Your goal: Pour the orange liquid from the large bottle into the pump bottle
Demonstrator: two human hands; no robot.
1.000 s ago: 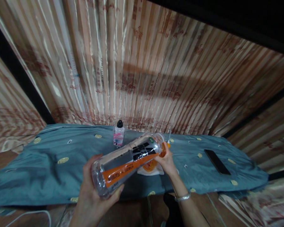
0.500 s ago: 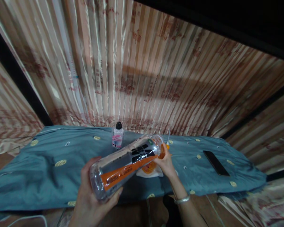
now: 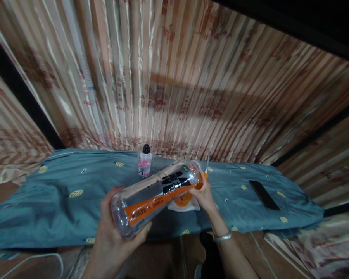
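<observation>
My left hand [image 3: 112, 228] is wrapped round the base of a large clear plastic bottle [image 3: 151, 197] with an orange and black label. The bottle tilts, its neck pointing up and right. By the bottle's mouth, my right hand [image 3: 204, 193] is closed round an orange translucent piece [image 3: 200, 179], with the thumb near the bottle's shoulder. Below the bottle, an orange translucent container [image 3: 182, 200] shows on a white cloth [image 3: 189, 208]; whether both orange parts are one thing I cannot tell.
A small clear bottle with black cap and pink label [image 3: 145, 162] stands at the back. Behind my right hand is a thin white stick with an orange end [image 3: 207, 170]. A dark phone [image 3: 264, 195] lies on the blue-green patterned cloth [image 3: 84, 209]. Striped curtains [image 3: 163, 77] hang behind.
The view has shifted slightly. Both hands keep their hold, and the large bottle stays tilted at nearly the same angle.
</observation>
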